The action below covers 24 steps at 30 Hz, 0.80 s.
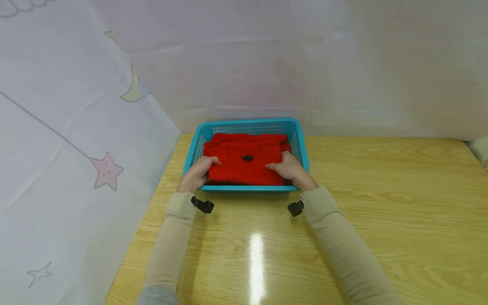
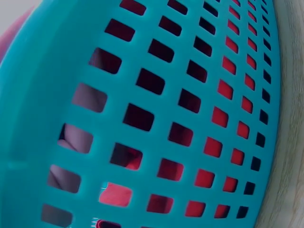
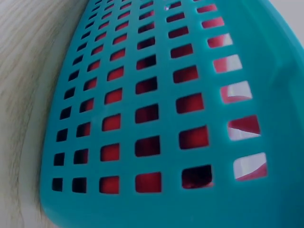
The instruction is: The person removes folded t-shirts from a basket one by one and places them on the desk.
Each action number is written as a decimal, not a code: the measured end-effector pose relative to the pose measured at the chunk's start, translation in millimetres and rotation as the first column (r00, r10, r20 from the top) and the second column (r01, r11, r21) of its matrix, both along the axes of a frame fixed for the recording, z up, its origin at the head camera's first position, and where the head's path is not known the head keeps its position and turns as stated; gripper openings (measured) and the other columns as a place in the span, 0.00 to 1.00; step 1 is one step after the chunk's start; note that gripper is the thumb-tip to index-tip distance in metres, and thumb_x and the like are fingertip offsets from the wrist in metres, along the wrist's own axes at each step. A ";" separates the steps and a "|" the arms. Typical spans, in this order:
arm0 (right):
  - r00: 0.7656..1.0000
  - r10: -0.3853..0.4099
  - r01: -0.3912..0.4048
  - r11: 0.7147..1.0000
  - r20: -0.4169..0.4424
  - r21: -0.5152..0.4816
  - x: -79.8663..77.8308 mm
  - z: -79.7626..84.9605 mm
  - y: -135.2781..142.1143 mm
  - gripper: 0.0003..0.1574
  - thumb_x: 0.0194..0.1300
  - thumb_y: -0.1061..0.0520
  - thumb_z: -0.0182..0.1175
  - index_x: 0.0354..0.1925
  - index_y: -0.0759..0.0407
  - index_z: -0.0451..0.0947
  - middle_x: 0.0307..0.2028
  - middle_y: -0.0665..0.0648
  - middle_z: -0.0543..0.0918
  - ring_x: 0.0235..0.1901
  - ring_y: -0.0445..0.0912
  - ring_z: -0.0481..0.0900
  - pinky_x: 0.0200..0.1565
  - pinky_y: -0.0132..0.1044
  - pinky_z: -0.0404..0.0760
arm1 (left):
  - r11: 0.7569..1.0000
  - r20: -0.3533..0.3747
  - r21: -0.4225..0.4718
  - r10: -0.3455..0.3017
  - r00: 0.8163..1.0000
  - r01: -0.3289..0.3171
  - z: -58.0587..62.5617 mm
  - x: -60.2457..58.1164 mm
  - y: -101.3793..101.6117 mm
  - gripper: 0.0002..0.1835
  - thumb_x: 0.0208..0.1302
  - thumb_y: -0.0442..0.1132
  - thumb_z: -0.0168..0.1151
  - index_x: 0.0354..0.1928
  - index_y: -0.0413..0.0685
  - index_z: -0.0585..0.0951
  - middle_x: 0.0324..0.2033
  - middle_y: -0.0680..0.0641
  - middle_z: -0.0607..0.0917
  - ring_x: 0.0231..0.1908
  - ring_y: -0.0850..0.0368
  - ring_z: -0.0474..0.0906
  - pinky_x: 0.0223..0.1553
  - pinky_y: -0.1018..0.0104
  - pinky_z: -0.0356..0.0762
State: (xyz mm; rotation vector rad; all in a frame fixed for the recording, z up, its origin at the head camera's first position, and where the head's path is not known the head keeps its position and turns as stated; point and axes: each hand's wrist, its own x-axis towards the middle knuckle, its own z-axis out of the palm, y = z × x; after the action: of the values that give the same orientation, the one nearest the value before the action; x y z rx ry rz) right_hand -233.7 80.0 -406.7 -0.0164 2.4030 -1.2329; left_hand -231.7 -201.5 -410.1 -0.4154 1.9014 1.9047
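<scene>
A folded red garment (image 1: 245, 169) with a small dark patch in its middle lies in a blue plastic basket (image 1: 249, 188), over more red cloth (image 1: 249, 137). My left hand (image 1: 196, 173) grips the garment's left edge, thumb on top and the other fingers mostly hidden. At the opposite edge, my right hand (image 1: 292, 168) holds it the same way. Both hands reach over the basket's near rim. In the left wrist view the perforated basket wall (image 2: 183, 137) hides most of the hand. Red cloth shows through the holes of the wall (image 3: 128, 130) in the right wrist view.
The basket stands on a wood-grain table (image 1: 381, 212), close to a pale sheet (image 1: 248, 76) hanging behind. Another sheet with star and moon prints (image 1: 76, 148) borders the table's left side. A black wrist camera (image 1: 203, 206) sits at the left cuff, another (image 1: 295, 208) at the right.
</scene>
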 end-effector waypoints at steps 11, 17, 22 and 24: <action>0.995 -0.057 0.066 0.991 0.079 -0.112 -3.6 -2.8 1.2 0.54 0.66 0.47 0.58 0.73 0.72 0.41 0.71 0.68 0.54 0.67 0.59 0.57 0.70 0.52 0.60 | 1.000 0.011 -0.023 0.008 1.000 -0.007 0.0 -1.3 2.6 0.06 0.68 0.41 0.53 0.41 0.47 0.74 0.35 0.53 0.79 0.33 0.60 0.78 0.36 0.69 0.78; 0.989 -0.084 0.104 0.980 0.123 -0.170 -5.2 -2.0 0.9 0.51 0.66 0.46 0.58 0.72 0.71 0.46 0.67 0.67 0.60 0.63 0.56 0.60 0.67 0.51 0.63 | 0.997 0.011 -0.066 -0.030 0.999 0.031 0.2 -0.8 2.9 0.21 0.68 0.49 0.57 0.57 0.47 0.71 0.47 0.50 0.77 0.45 0.57 0.76 0.46 0.65 0.77; 0.985 -0.084 0.113 0.973 0.149 -0.199 -7.0 -3.0 1.9 0.53 0.66 0.46 0.57 0.73 0.69 0.43 0.69 0.66 0.57 0.66 0.57 0.58 0.69 0.51 0.61 | 0.995 0.010 -0.083 -0.052 0.999 0.053 0.5 1.1 2.9 0.23 0.67 0.48 0.59 0.59 0.48 0.69 0.49 0.50 0.76 0.47 0.55 0.75 0.47 0.65 0.77; 0.986 -0.071 0.103 0.970 0.152 -0.218 -7.5 -3.5 2.6 0.54 0.67 0.46 0.57 0.75 0.67 0.39 0.72 0.64 0.53 0.69 0.57 0.54 0.71 0.53 0.57 | 0.995 0.004 -0.083 -0.059 0.998 0.059 0.5 1.7 3.0 0.21 0.66 0.46 0.59 0.57 0.47 0.70 0.48 0.50 0.76 0.46 0.55 0.75 0.47 0.65 0.76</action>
State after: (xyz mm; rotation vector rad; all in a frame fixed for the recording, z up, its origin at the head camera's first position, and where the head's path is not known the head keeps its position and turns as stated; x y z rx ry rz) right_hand -241.2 82.6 -410.2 0.1066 2.1513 -1.4894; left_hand -230.0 -198.5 -409.6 -0.3812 1.9746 1.7927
